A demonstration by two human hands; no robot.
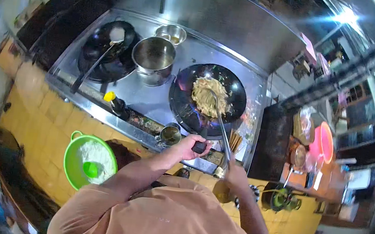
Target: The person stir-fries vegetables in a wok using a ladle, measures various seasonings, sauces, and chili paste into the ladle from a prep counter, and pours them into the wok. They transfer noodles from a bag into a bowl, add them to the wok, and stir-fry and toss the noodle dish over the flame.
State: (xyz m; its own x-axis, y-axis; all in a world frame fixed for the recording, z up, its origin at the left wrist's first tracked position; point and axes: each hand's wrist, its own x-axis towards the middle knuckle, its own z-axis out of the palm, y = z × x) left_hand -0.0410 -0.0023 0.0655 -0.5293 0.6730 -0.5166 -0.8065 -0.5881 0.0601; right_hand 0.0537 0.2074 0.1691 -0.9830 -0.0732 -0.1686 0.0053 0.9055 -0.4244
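Apparently stirring pale noodle-like food (pixel 202 96) inside the round black metal wok (pixel 238 94) on the silver steel stove (pixel 151 102); gripping its dark handle (pixel 199 147) with wrapped left fingers (pixel 191 140), the long-handled metal ladle (pixel 221 126) with curled right fingers (pixel 233 169). Next, advisably: steady wok, turn food.

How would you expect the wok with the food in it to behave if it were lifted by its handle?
The wok would probably feel front-heavy, since it is wide and the food sits out beyond the handle. Its curved sides suggest it may rock or tip. The heaped food looks loose, so it may slide.
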